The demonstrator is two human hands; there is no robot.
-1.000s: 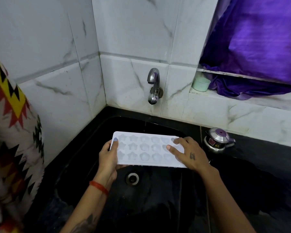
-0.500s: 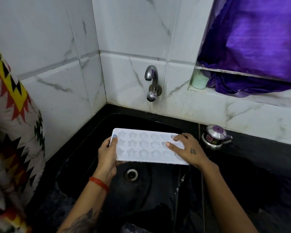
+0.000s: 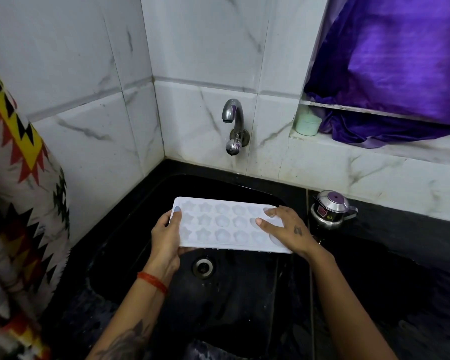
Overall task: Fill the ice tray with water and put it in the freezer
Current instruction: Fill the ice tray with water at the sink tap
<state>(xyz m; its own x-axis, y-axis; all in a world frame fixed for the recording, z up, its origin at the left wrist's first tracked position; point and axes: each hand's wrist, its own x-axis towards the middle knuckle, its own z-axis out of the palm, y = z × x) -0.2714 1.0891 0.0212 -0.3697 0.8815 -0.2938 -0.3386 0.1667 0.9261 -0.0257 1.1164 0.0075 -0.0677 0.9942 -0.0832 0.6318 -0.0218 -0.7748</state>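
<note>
The left hand [image 3: 165, 236] grips the left short end of the white plastic ice tray with star- and flower-shaped cells [image 3: 226, 223], thumb on top and fingers curled beneath. The right hand [image 3: 287, 229] holds the right end, fingers spread over the top face and thumb on the surface; whether anything curls under the edge there is hidden. The two hands are well apart, one at each end, and carry the tray roughly level in the air.

The tray hangs over the black sink [image 3: 130, 229], above and just behind the round steel drain [image 3: 203, 266], and in front of and below the chrome wall tap [image 3: 233, 126]. No water runs from the spout. Drops cling along the tray's near edge; the cells look wet or filled, though how full cannot be told.

A small steel pot with a purple lid knob [image 3: 330, 209] stands on the black tabletop [image 3: 400, 242] to the right.

By my reading, filling is finished or nearly so; carrying the tray level to the freezer, which is out of view, remains.
</note>
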